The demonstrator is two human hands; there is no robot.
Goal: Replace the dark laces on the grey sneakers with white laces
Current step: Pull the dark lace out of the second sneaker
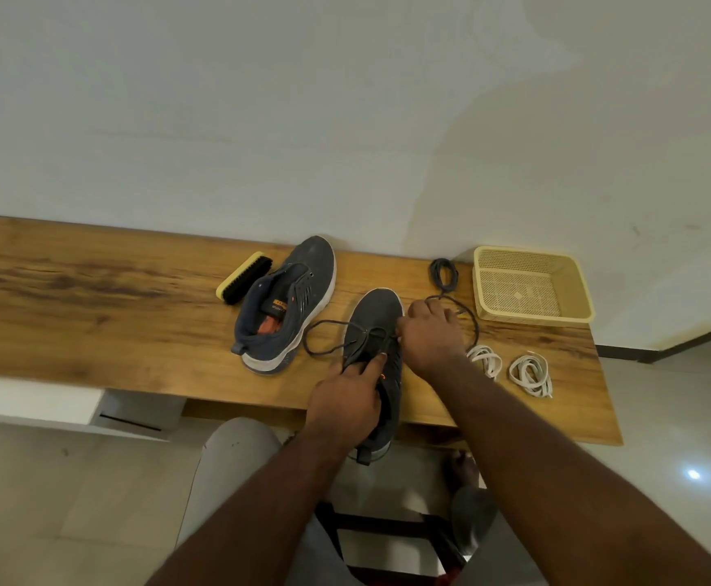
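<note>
Head view, step: Unlacing, as I judge it. The near shoe (377, 357) is partly unlaced; its dark lace (324, 338) hangs loose in a loop to its left and another strand trails right past the right hand.
Head view, far shoe: The far shoe (288, 302) lies on its side with no lace in its eyelets. A coiled dark lace (443, 274) sits near the wall, just left of the basket (531, 285).
Head view, progress: Early. Both white laces (529, 374) lie bundled and untouched on the counter (91, 298), right of the near shoe.
Head view, left hand: The left hand (345, 399) rests on the near shoe's tongue end, forefinger stretched forward along the lacing, the other fingers curled round the shoe to steady it.
Head view, right hand: The right hand (430, 336) is at the shoe's right side, near the toe. Its fingers are bunched together, apparently pinching the dark lace at an eyelet; the fingertips themselves are hidden.
Head view, next move: Likely draw the lace out of the remaining eyelets, one crossing at a time, while the left hand keeps the shoe from sliding.
Head view, other: A brush (244, 277) lies left of the far shoe.
</note>
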